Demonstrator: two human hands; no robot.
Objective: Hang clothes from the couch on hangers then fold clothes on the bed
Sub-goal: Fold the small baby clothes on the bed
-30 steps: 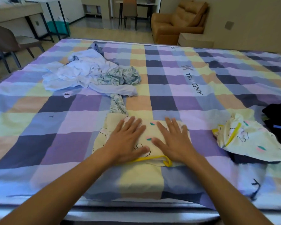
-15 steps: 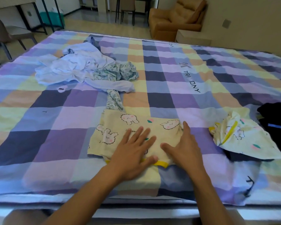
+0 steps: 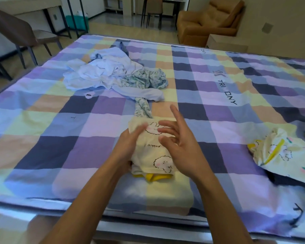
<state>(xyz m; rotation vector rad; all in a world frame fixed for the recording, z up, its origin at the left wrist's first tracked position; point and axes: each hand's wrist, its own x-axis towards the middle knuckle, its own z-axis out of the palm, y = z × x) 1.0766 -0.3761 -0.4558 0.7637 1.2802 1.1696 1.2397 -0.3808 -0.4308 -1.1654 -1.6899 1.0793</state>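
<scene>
Garment [image 3: 151,155] runs lengthwise away between the hands; right hand [image 3: 181,148] hovers spread, empty; left hand [image 3: 127,147] touches its edge, grip blurred

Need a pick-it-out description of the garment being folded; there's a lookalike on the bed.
On the checked bedspread, look at the middle of the near edge. There lies a pale yellow cartoon-print garment, with the left hand on its left side and the right hand open above it. It is folded narrow, while its lookalike lies crumpled far right on dark clothing.
</scene>
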